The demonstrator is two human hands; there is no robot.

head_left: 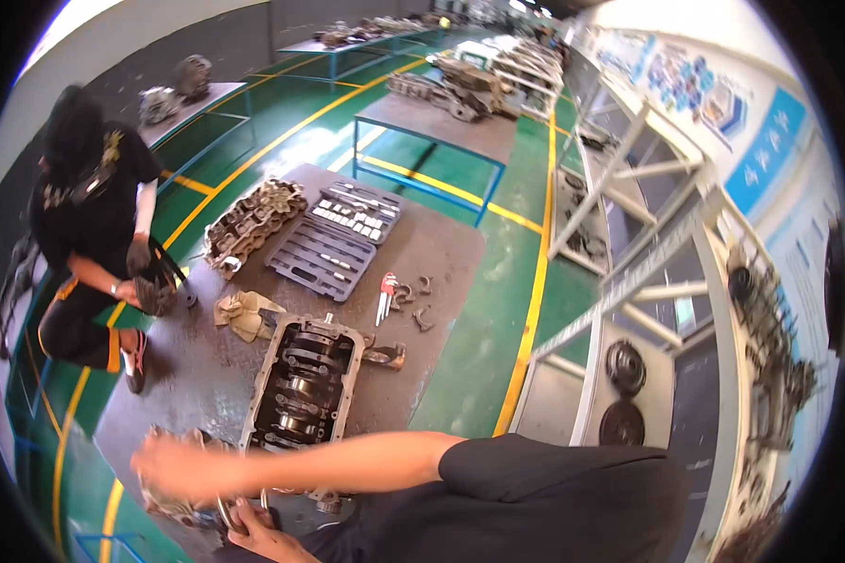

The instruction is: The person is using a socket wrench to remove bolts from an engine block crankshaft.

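Note:
My right arm reaches across from the right, and my right hand (180, 465), smeared by motion, is over a metal engine part (174, 511) at the table's near left corner. Its fingers cannot be made out. Lower down, my left hand (261, 537) is closed, thumb up, on a curved metal piece (226, 515) beside that part. Just beyond my forearm lies an engine block (355, 375) with its crankshaft (300, 387) showing in the open middle. The forearm hides the block's near end.
An open socket set case (333, 253), a cylinder head (253, 220), cloth gloves (246, 316), red-held hex keys (385, 298) and bearing caps (422, 319) lie on the table (451, 253). Across it, a gloved person (94, 216) sits handling a dark part. White racks (620, 300) stand right.

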